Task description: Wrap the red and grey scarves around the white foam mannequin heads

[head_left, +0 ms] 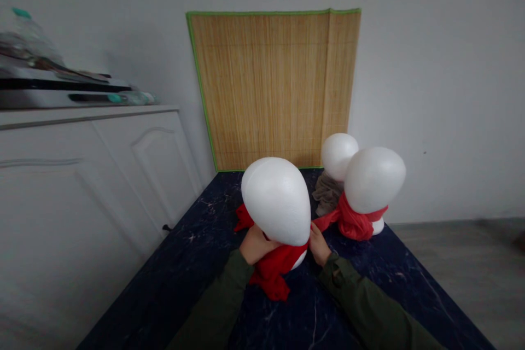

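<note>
A white foam mannequin head [276, 197] stands in front of me on the dark marbled table, seen from its rounded top. A red scarf [275, 268] lies around its neck, one end hanging over the near left side and another bit showing at the far left. At the neck's left side, my left hand [256, 245] is closed on the scarf, thumb along the cloth. My right hand [319, 244] is closed on the scarf at the right of the neck, its fingertips partly hidden behind the head.
To the right stand a foam head [374, 180] with a light red scarf [356, 221] and, behind it, another foam head [339, 156] with a brown-grey scarf [327, 192]. A bamboo mat [273, 90] hangs on the wall. White cabinets [115, 175] border the table [197, 262] on the left.
</note>
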A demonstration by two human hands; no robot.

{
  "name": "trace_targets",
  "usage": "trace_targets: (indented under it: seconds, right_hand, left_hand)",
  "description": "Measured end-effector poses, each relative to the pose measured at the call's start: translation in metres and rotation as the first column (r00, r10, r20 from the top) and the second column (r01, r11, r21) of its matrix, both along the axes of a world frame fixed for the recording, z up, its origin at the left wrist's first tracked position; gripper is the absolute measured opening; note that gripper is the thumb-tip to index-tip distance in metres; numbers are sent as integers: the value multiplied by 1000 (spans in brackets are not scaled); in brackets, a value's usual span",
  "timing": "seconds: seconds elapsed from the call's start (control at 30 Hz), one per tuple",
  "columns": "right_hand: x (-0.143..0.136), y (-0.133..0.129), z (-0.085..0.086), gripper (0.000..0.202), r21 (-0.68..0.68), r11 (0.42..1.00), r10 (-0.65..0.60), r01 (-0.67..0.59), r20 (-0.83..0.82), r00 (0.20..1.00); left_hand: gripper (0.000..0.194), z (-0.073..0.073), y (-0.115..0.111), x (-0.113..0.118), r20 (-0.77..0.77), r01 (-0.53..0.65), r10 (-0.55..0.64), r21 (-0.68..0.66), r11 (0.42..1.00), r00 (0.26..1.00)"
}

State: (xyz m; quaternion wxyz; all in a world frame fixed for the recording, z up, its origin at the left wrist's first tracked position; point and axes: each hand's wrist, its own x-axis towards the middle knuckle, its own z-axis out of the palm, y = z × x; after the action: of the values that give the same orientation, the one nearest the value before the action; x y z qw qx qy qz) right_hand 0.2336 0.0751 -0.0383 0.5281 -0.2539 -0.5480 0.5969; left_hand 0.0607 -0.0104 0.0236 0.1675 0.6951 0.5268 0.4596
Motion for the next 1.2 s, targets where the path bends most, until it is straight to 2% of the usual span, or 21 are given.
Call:
trace_targets:
  seconds: [0.07,0.13,0.2,0.27,0.37,0.43,0.53,0.67,0.77,0.87,0.93,1.03,1.1,1.13,1.17,1.2]
  right_hand:
    - [0,0,-2,37,38,999,-11,10,31,999]
    - [0,0,-1,36,52,998,-28,26,45,999]
    - [-1,-1,2,33,15,998,-61,60,35,998]
    - [-1,-3,5,32,-88,991,-96,98,26,995]
    - [-3,-5,8,36,-239,966,-91,99,46,995]
    - [-4,-5,7,39,-268,960,-66,79,59,996]
    - [-5,-4,7,39,-272,961,-30,43,52,998]
    - [-4,-5,13,34,-272,961,62,-51,31,998]
    - [-4,-16,20,31,-290,941,193,-175,35,981]
    - [-5,-36,26,40,-289,877,407,-384,22,913]
    - [-5,-48,29,46,-244,811,555,-531,36,831]
    - [-1,-59,30,44,-201,662,749,-722,200,631]
    - [4,-60,30,38,-267,589,793,-762,372,483]
    - [6,-60,29,39,-303,594,779,-746,449,438]
    - [8,-58,28,43,-308,639,731,-705,528,432]
    - [9,-56,27,48,-261,721,638,-642,612,468]
  left_hand:
    - [52,7,-4,3,4,22,-22,-13,1000,1000]
    - [55,9,-6,1,12,-8,8,6,1000,1000]
    - [56,10,-7,-5,22,-96,96,16,995,995]
    - [49,9,-6,-15,65,-217,216,16,976,974]
    - [38,8,-4,-38,199,-388,375,29,921,906]
    - [38,8,-2,-56,274,-465,438,40,884,856]
    - [43,7,2,-82,364,-572,515,62,818,776]
    - [53,7,4,-117,534,-735,588,99,671,608]
    - [57,6,2,-146,535,-823,671,85,562,514]
    - [66,2,0,-172,414,-887,811,-15,461,414]
    - [74,-2,0,-185,334,-906,869,-88,414,365]
    - [78,-9,4,-195,243,-910,903,-135,393,354]
    - [81,-13,9,-197,216,-907,905,-133,399,366]
    - [83,-15,12,-198,211,-905,902,-125,407,377]
    - [84,-16,16,-198,208,-900,896,-115,421,392]
    - [85,-18,20,-199,202,-893,889,-107,437,410]
